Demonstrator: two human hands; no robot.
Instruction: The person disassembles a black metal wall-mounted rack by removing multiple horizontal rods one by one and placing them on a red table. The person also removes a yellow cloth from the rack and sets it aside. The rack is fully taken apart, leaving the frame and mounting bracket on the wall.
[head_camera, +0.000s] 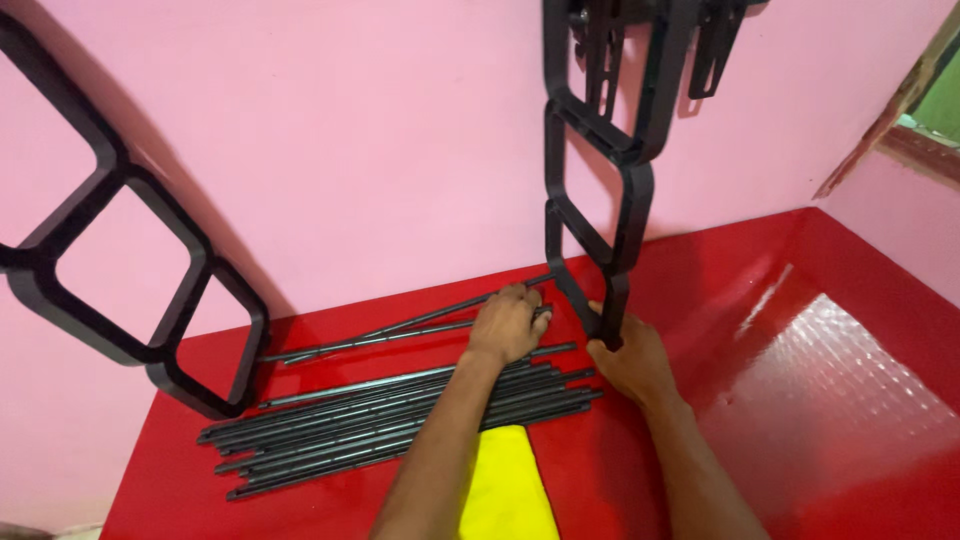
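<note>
Head view looks down on a glossy red floor (820, 400) meeting a pink wall (380, 150). At centre frame, the left hand (508, 325) lies palm down, fingers curled over a thin black rod (400, 325) that slants toward the upper right. Just to its right, the right hand (632, 362) grips the foot of an upright black plastic frame (600, 180) leaning at the wall. A bundle of black rods (390, 425) lies lower left of centre; a second black frame (120, 260) leans at far left.
</note>
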